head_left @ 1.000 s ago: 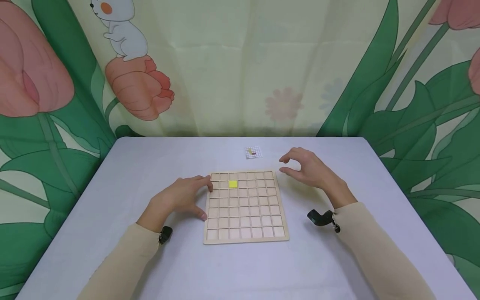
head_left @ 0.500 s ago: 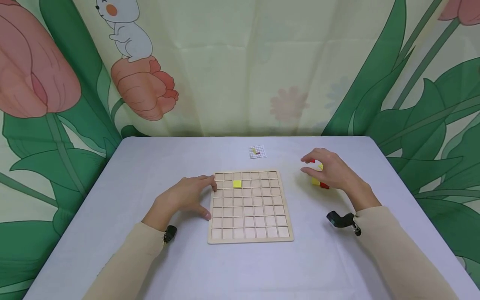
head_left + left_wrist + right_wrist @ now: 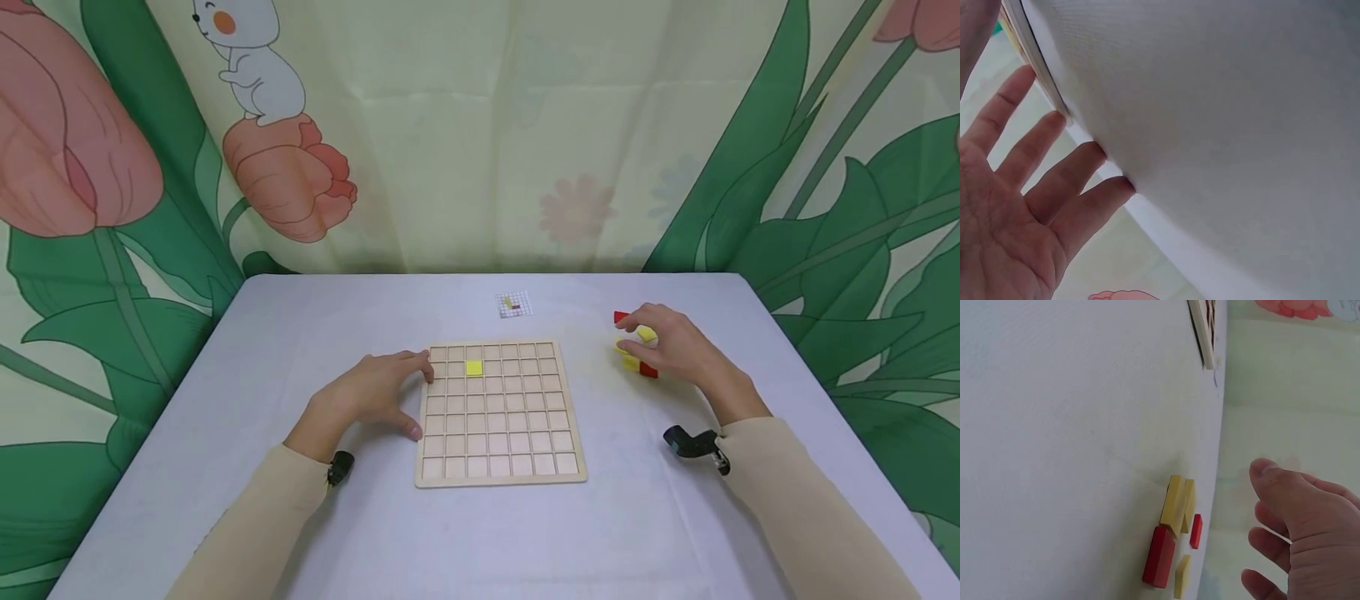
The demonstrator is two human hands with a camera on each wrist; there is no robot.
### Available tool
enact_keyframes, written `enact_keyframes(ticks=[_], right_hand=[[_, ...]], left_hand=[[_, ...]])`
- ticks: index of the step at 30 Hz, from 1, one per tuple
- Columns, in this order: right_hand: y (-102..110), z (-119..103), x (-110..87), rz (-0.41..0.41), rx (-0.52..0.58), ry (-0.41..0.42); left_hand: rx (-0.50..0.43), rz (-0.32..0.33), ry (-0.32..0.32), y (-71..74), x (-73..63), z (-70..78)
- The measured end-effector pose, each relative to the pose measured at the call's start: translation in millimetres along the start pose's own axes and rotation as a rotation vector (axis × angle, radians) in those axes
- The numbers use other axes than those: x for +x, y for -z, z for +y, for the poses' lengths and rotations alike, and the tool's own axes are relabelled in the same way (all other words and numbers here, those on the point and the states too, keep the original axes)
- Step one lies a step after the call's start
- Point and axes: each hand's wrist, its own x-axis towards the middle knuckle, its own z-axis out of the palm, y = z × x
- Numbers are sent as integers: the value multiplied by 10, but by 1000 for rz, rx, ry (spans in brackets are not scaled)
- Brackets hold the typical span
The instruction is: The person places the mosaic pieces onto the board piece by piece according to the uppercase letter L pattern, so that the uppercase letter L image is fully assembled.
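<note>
A wooden grid board [image 3: 500,482] lies on the table with one yellow square tile [image 3: 474,367] in a cell near its upper left. Along the board's left edge my left hand [image 3: 367,392] rests its fingertips and thumb; the left wrist view shows fingers [image 3: 1022,150] extended at that edge. My right hand [image 3: 682,350] hovers right of the board over a small group of loose tiles, thumb and fingers apart, nothing between them. Among these are a red tile [image 3: 621,317], a yellow tile [image 3: 647,333] and another red tile [image 3: 648,370], which the hand partly hides.
Behind the board lies a small printed grid card [image 3: 514,305] with yellow and red marks. A white cloth covers the table [image 3: 360,533]. A flower-patterned curtain [image 3: 480,167] hangs at the table's far edge. Black wrist cameras sit at both cuffs.
My right hand has moved right, from beside the board's upper right corner to the loose tiles, which have come into view. My left hand stays at the board's edge.
</note>
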Motion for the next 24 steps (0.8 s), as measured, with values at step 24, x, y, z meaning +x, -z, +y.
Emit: enact_keyframes(ticks=[24], right_hand=[[-17, 420, -137, -27, 4, -184]], left_hand=[[16, -7, 19, -34, 14, -6]])
